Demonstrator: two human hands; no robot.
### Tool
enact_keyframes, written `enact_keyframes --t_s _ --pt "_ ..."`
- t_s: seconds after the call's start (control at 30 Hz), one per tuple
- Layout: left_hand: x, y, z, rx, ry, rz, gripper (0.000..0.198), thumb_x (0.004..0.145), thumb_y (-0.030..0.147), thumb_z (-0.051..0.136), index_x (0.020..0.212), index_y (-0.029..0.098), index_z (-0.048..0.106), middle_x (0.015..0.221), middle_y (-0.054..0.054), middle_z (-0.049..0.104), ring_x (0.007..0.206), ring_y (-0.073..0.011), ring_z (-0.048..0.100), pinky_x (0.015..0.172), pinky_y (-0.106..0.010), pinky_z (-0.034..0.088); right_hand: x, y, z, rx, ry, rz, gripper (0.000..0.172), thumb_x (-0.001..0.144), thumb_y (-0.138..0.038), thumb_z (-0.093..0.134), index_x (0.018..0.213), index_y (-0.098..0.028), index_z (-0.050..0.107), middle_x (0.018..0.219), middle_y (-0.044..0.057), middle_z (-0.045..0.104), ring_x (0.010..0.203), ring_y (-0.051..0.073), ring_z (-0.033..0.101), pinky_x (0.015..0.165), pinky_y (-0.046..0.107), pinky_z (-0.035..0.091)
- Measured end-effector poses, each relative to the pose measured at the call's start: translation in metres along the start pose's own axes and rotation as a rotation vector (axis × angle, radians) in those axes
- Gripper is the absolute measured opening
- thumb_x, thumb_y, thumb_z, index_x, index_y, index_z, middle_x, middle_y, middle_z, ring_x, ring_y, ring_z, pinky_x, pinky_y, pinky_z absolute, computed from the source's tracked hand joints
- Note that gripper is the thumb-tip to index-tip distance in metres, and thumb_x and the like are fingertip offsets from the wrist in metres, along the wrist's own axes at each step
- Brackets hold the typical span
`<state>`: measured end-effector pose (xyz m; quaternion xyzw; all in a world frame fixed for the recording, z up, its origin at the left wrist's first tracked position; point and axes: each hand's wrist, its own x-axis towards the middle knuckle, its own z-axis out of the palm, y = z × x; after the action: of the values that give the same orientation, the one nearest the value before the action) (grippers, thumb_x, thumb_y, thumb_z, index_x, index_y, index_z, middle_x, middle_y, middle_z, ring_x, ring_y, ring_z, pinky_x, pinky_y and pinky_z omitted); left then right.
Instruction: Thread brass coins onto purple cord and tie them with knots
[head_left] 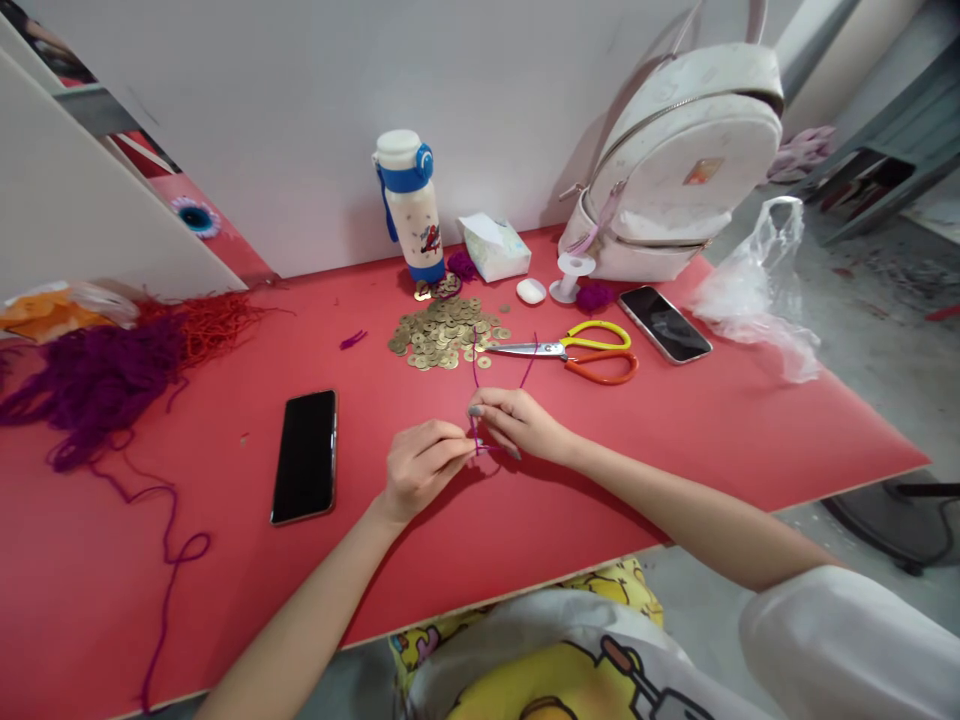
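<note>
Near the front middle of the red table (420, 560), my left hand (426, 466) pinches a thin purple cord (477, 372) between thumb and fingers. My right hand (519, 422) is closed on the same cord just to the right. Two ends of the cord stick out beyond my fingers, and a short loop spans the gap between my hands. Past the hands lies a heap of brass ring-shaped coins (442, 330). Scissors (577, 352) with yellow and orange handles lie right of the heap, their blades pointing at it.
A black phone (305, 457) lies left, another phone (666, 324) right. Purple yarn (112, 375) and red strands (214, 325) cover the far left. Behind stand a bottle (411, 205), tissue pack (496, 250), white spool (573, 278) and white backpack (682, 170). A plastic bag (765, 290) rests right.
</note>
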<state>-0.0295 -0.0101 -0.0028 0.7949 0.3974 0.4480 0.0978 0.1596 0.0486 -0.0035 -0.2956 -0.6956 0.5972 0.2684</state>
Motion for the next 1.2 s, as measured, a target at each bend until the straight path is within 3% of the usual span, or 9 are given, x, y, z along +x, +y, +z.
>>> enact_keyframes --t_s 0.1,0.33,0.5,0.63,0.7,0.77,0.93,1.07,1.2 --pt "-0.001 0.005 0.0 0.016 0.108 -0.042 0.009 0.085 0.019 0.067 0.08 0.024 0.072 0.074 -0.003 0.072 0.065 -0.0127 0.065 0.061 -0.022 0.048 0.0 -0.002 0.002 0.019 -0.054 0.056 0.032 0.1 -0.041 0.04 0.081 -0.019 0.053 0.039 -0.011 0.035 0.034 0.008 0.032 0.042 0.019 0.029" --pt "0.004 0.009 0.002 -0.063 0.261 -0.339 0.014 0.084 0.027 0.068 0.073 0.021 0.072 0.069 -0.003 0.066 0.061 -0.0133 0.058 0.054 -0.024 0.043 -0.001 -0.004 -0.001 -0.163 -0.188 -0.035 0.031 0.1 -0.03 0.04 0.087 -0.016 0.064 0.041 -0.008 0.045 0.038 0.009 0.046 0.051 0.019 0.039" --pt "0.009 0.008 0.004 -0.237 0.269 -0.502 0.01 0.083 0.024 0.069 0.075 0.021 0.073 0.071 -0.001 0.063 0.065 -0.0133 0.056 0.056 -0.024 0.042 -0.002 -0.004 -0.001 -0.17 -0.283 -0.012 0.032 0.101 -0.024 0.038 0.089 -0.016 0.066 0.049 -0.004 0.062 0.042 0.009 0.055 0.059 0.02 0.045" --pt "0.011 0.007 0.005 -0.323 0.235 -0.56 0.008 0.081 0.022 0.07 0.074 0.021 0.074 0.071 0.0 0.063 0.064 -0.0126 0.056 0.057 -0.024 0.042 0.0 0.0 -0.001 -0.316 -0.071 -0.078 0.014 0.089 -0.029 0.064 0.099 -0.02 0.065 0.092 0.003 0.073 0.077 0.015 0.066 0.071 0.024 0.046" --pt "0.011 0.005 0.006 -0.334 0.195 -0.57 0.007 0.08 0.022 0.07 0.074 0.021 0.074 0.072 -0.001 0.064 0.065 -0.013 0.057 0.058 -0.024 0.043 0.002 0.003 -0.001 -0.316 0.051 -0.102 0.039 0.077 -0.032 0.076 0.11 -0.022 0.058 0.104 0.005 0.067 0.089 0.018 0.064 0.075 0.027 0.046" --pt "0.011 0.003 0.006 -0.342 0.153 -0.573 0.008 0.08 0.021 0.071 0.073 0.021 0.074 0.073 -0.001 0.066 0.068 -0.0141 0.059 0.061 -0.025 0.045 0.003 0.006 -0.002 -0.247 0.132 -0.132 0.047 0.074 -0.034 0.078 0.112 -0.023 0.053 0.103 0.004 0.062 0.088 0.018 0.06 0.075 0.028 0.046" --pt "0.009 0.002 0.008 -0.35 0.065 -0.542 0.008 0.081 0.023 0.071 0.073 0.022 0.075 0.077 -0.004 0.071 0.073 -0.0171 0.065 0.068 -0.027 0.051 0.005 0.004 -0.007 0.026 0.259 -0.218 0.032 0.083 -0.045 0.069 0.097 -0.022 0.054 0.08 -0.001 0.051 0.07 0.013 0.049 0.064 0.025 0.041" --pt "0.009 0.007 0.006 -0.319 0.023 -0.458 0.01 0.083 0.021 0.07 0.075 0.022 0.075 0.087 -0.006 0.076 0.078 -0.0177 0.07 0.074 -0.028 0.054 0.01 0.004 -0.011 0.324 0.279 -0.084 0.041 0.088 -0.059 0.057 0.081 -0.019 0.06 0.06 -0.004 0.045 0.05 0.009 0.038 0.048 0.022 0.032" --pt "0.009 0.01 0.004 -0.321 0.044 -0.37 0.01 0.082 0.021 0.071 0.074 0.02 0.075 0.102 -0.009 0.077 0.081 -0.0193 0.072 0.069 -0.028 0.054 0.019 0.013 -0.02 0.774 0.351 0.056 0.038 0.082 -0.052 0.07 0.073 -0.017 0.06 0.049 -0.008 0.04 0.042 0.004 0.032 0.039 0.016 0.027"
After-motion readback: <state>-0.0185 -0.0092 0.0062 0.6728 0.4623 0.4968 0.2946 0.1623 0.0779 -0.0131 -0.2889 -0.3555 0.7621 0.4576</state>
